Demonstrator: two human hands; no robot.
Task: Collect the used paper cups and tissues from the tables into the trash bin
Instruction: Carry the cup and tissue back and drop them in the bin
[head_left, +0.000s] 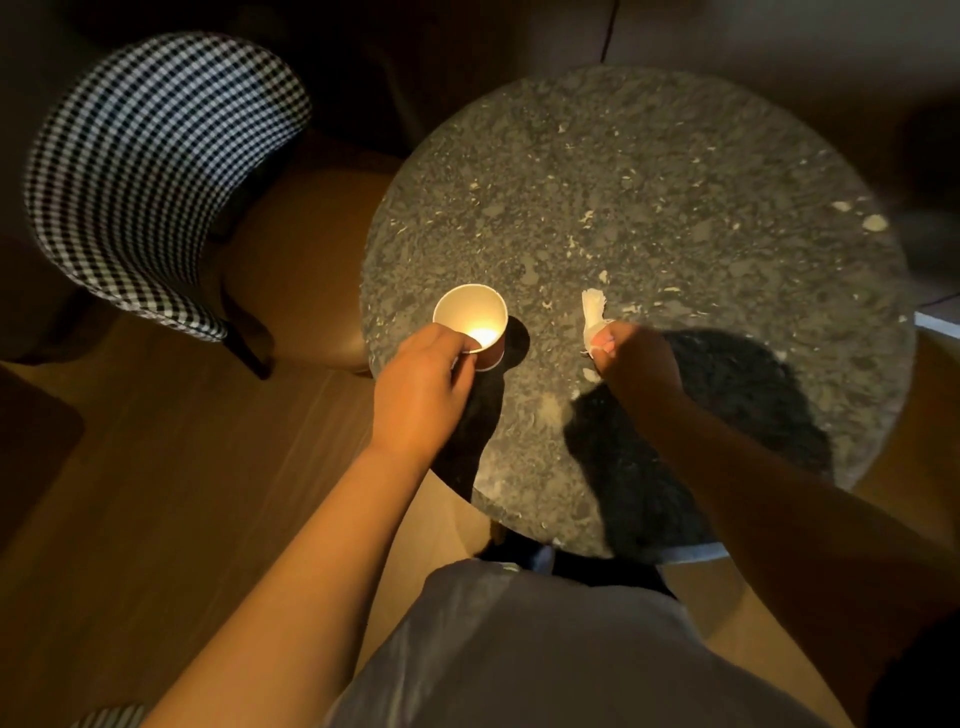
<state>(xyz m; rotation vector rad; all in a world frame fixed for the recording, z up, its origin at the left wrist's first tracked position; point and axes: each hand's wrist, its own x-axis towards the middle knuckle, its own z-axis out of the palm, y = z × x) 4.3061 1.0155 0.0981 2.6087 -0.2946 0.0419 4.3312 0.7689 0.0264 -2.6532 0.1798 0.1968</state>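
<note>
Stone table (649, 182); left hand (421, 384) curled round empty paper cup (467, 312), right hand (636, 358) round tissue (594, 312).

Round surface (675, 182): dark grey speckled stone, pale flecks throughout. At near-left edge: cup (470, 322), upright, white inside, rim gripped by left hand (421, 395); dark shadow just right of it; whether base touches surface cannot tell. Toward near middle: tissue (593, 317), crumpled, pinched in right hand (636, 364); contact with surface unclear. Arm shadows across near part. Wood floor (156, 467) below.
</note>
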